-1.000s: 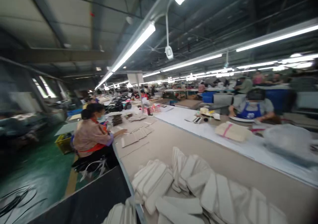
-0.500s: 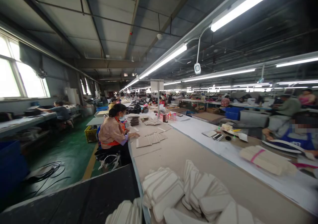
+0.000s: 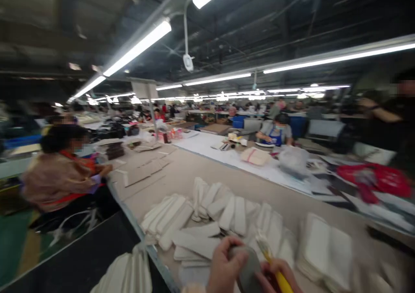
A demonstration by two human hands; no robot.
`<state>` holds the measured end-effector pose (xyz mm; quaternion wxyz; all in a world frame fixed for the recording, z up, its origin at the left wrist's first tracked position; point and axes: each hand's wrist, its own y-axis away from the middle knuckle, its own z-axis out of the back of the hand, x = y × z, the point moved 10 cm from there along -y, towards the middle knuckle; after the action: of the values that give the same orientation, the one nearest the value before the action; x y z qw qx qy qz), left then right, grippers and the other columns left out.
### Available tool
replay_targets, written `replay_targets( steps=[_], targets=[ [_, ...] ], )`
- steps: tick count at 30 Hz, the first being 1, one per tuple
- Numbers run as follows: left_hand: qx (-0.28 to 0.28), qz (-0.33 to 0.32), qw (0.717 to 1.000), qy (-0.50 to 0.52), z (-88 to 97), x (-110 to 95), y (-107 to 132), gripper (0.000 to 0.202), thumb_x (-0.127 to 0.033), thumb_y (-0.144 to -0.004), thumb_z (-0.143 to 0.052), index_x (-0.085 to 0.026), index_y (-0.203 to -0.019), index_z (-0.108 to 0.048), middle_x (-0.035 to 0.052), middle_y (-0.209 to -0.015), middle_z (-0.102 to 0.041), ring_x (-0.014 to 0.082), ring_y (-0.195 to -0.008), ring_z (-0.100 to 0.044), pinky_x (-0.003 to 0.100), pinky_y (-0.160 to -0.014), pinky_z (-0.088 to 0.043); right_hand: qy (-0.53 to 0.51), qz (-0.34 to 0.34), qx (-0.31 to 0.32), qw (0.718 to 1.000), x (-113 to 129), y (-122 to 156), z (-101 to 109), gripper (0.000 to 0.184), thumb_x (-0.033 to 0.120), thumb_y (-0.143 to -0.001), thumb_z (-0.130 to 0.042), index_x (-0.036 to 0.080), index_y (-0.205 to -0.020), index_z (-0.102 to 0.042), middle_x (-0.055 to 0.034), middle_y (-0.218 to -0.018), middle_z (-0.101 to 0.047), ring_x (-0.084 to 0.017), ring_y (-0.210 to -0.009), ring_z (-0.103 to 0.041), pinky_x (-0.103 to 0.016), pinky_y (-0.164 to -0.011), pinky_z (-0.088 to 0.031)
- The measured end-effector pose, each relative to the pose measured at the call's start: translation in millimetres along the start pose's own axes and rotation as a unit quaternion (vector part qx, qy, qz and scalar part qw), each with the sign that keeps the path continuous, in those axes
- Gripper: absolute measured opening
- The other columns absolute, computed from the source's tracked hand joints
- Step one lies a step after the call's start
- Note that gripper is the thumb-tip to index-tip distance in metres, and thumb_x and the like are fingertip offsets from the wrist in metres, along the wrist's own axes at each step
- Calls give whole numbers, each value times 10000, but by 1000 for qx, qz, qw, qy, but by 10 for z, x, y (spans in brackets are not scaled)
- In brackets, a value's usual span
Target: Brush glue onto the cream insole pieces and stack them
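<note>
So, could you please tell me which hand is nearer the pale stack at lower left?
Left. The left hand, gripping a grey piece, is to the right of the pale stack; the right hand, with the yellow-handled brush, is farther right.

Brush handle (image 3: 284, 281) looks like smooth plastic, the grey piece (image 3: 249, 265) and pale strips (image 3: 240, 216) look pretty matt, and that bag's (image 3: 293, 161) cloudy see-through plastic.

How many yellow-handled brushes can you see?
1: the yellow-handled brush is in the right hand, beside the grey piece held in the left hand. Others may be hidden among the pale pieces on the table.
</note>
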<state>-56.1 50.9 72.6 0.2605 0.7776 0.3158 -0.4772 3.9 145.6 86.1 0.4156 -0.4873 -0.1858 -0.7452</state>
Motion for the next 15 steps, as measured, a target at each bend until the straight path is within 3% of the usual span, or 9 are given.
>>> replay_targets(
  steps=[2, 5, 9, 15],
  targets=[
    [-40, -30, 999, -2, 41, -35, 10, 381, -383, -658, -788, -177, -954, -664, 36, -848, -695, 194, -811, -616, 306, -756, -479, -121, 6, -46, 992, -177, 188, 287, 298, 459, -791, -693, 233, -835, -504, 3, -808, -607, -160, -662, -607, -272, -594, -527],
    [-42, -22, 999, 24, 23, -25, 64, 380, -367, -708, -750, -156, -1011, -663, 78, -953, -718, 212, -905, -627, 318, -839, -470, -269, 28, -49, 962, -192, 246, 335, 306, 403, -768, -711, 260, -822, -446, 19, -780, -582, -142, -577, -551, -247, -511, -469],
    [-42, 18, 997, 69, -13, 64, 136, 386, -369, -730, -731, -157, -1045, -662, 102, -996, -723, 241, -958, -641, 354, -879, -476, -294, 23, -24, 955, -137, 185, 237, 254, 327, -787, -696, 261, -844, -457, 16, -781, -569, -144, -612, -519, -247, -545, -442],
    [-36, 35, 994, 101, -118, 126, 134, 347, -339, -744, -721, -163, -1039, -674, 105, -975, -732, 242, -981, -647, 351, -887, -484, -288, -1, -16, 957, -190, 229, 295, 271, 333, -798, -689, 248, -848, -436, 22, -792, -543, -141, -638, -499, -248, -568, -419]
  ],
)
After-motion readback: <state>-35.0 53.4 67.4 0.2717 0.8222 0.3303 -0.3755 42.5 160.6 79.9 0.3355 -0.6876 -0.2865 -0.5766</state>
